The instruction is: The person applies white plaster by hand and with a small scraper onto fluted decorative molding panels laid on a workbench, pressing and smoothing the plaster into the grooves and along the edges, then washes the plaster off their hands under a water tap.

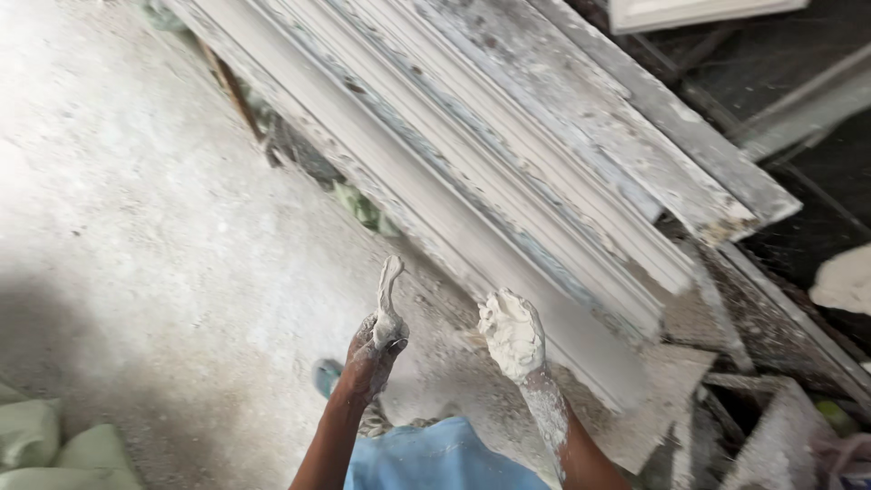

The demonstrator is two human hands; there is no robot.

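My left hand (374,349) is closed around a small plaster-caked tool (390,289) whose narrow tip points up and away from me. My right hand (512,334) is coated thick with white plaster and looks closed around a lump of it. Both hands hover close to the near end of a long white moulded plaster cornice (508,227) that lies on a slant across a rough workbench. The right hand is nearly touching the cornice's lower edge.
A dusty grey concrete floor (136,227) fills the left. Pale green sacks (45,445) lie at the bottom left. Plaster-crusted boards and scraps (726,399) are stacked at the right, with a white plaster blob (844,281) at the right edge.
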